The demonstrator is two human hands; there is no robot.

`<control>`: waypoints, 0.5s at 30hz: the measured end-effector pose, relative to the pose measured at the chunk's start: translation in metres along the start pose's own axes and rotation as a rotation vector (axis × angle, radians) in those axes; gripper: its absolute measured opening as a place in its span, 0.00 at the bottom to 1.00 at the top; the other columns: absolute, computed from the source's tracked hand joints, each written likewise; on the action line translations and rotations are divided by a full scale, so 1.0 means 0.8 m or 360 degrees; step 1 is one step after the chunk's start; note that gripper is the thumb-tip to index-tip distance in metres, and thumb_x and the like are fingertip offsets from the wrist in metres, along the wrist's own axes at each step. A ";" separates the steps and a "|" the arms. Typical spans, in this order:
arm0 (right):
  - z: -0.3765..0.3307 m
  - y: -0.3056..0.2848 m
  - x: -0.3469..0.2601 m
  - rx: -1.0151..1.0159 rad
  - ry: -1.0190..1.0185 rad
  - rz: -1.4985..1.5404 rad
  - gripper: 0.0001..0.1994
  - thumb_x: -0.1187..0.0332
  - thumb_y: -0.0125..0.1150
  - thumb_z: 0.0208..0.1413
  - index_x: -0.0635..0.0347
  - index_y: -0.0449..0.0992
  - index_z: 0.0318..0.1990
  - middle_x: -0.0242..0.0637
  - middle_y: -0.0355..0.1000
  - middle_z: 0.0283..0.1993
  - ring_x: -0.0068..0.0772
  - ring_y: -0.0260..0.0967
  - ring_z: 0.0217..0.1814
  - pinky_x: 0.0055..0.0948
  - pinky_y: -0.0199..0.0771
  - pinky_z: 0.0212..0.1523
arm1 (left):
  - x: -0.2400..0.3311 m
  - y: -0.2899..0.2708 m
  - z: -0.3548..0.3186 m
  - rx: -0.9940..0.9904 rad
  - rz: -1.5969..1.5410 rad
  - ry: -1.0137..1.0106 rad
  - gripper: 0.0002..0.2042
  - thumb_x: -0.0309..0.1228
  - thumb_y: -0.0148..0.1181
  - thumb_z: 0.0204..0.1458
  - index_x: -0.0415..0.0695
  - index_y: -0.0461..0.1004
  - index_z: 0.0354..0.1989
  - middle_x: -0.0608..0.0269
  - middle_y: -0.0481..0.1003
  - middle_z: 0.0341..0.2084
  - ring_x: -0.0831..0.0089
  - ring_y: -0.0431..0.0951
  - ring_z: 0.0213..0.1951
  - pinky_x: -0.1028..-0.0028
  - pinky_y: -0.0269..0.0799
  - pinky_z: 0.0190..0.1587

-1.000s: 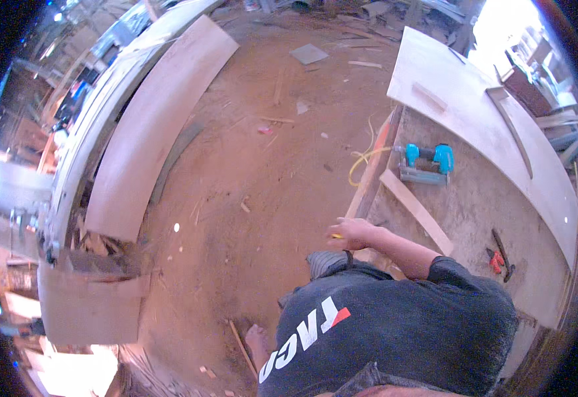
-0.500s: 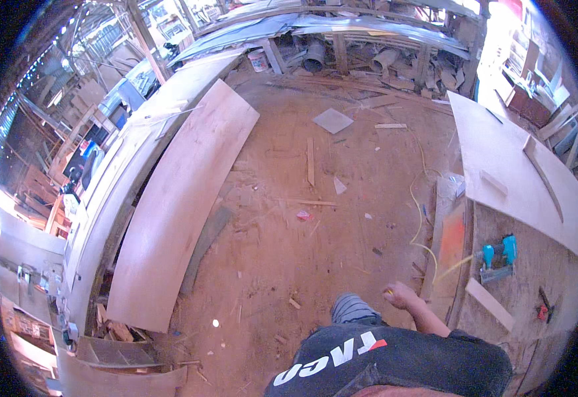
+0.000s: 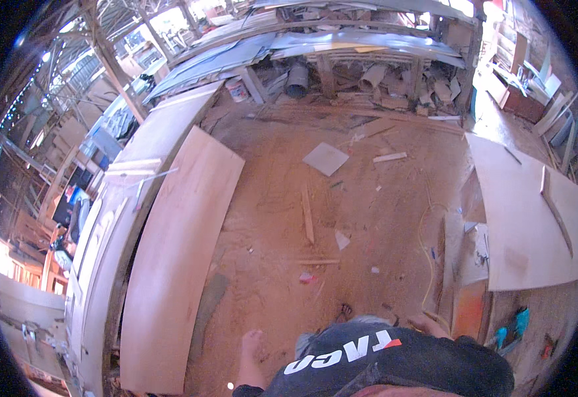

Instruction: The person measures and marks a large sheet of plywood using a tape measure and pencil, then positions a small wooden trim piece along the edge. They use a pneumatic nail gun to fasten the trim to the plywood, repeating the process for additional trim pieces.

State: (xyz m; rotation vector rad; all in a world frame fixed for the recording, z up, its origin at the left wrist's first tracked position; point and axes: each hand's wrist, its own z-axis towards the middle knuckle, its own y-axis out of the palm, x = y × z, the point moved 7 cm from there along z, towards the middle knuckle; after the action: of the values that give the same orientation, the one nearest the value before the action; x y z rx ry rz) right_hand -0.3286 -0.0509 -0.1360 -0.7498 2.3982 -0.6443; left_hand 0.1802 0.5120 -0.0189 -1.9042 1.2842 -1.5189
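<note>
My left hand (image 3: 252, 344) hangs low over the dirt floor, to the right of a long plywood sheet (image 3: 180, 258). It is small and blurred, so its finger shape is unclear, and no held object shows. At the right, my right hand (image 3: 429, 324) is beside the yellow hose (image 3: 428, 264), partly covered by my dark sleeve. Its fingers are hidden, and whether it holds anything cannot be made out. Beyond that arm, a teal nail gun (image 3: 517, 324) lies on the wooden work surface (image 3: 550, 304), below a pale plywood panel (image 3: 524, 231).
A long bench (image 3: 120, 218) runs along the left. Offcuts lie about the floor, among them a square board (image 3: 325, 159) and a thin strip (image 3: 308, 215). Stacked sheets (image 3: 362, 43) and a white bucket (image 3: 237, 90) stand at the back.
My left hand has come into view at the lower left. My right hand has drawn back beside the sleeve; the small yellow thing in it no longer shows. The view has shifted upward.
</note>
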 end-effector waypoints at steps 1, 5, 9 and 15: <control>0.030 -0.044 0.014 0.0153 -0.0052 -0.0041 0.19 0.56 0.59 0.56 0.57 0.85 0.48 0.53 0.81 0.50 0.56 0.79 0.54 0.46 0.77 0.58 | 0.028 0.038 0.030 -0.0173 0.0362 0.0135 0.16 0.45 0.63 0.61 0.42 0.85 0.37 0.59 0.83 0.28 0.63 0.83 0.28 0.63 0.78 0.33; 0.056 -0.215 0.003 0.0647 0.0019 0.1325 0.20 0.55 0.60 0.57 0.58 0.85 0.48 0.49 0.82 0.51 0.50 0.79 0.56 0.44 0.76 0.58 | 0.072 0.165 0.042 -0.0930 0.0186 -0.0287 0.16 0.44 0.61 0.60 0.44 0.85 0.38 0.56 0.84 0.32 0.60 0.84 0.33 0.61 0.79 0.37; 0.081 -0.378 -0.095 0.0813 0.0108 0.0879 0.19 0.57 0.59 0.57 0.60 0.85 0.47 0.47 0.83 0.48 0.49 0.81 0.52 0.43 0.78 0.54 | 0.136 0.181 0.125 -0.1115 0.0360 -0.0290 0.15 0.43 0.61 0.58 0.44 0.86 0.39 0.54 0.84 0.35 0.56 0.84 0.36 0.59 0.80 0.39; 0.157 -0.450 -0.102 0.0744 0.0330 0.1245 0.19 0.57 0.60 0.56 0.60 0.86 0.46 0.50 0.83 0.48 0.49 0.81 0.53 0.42 0.78 0.56 | 0.337 0.184 0.393 -0.1139 0.0864 0.0124 0.15 0.40 0.60 0.55 0.44 0.86 0.40 0.50 0.84 0.40 0.51 0.84 0.41 0.56 0.80 0.43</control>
State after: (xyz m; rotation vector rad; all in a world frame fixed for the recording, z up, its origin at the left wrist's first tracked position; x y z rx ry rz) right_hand -0.0625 -0.2977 0.0073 0.4553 2.3106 -0.8998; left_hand 0.4044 0.1402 -0.0865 -1.6221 2.3693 -0.9181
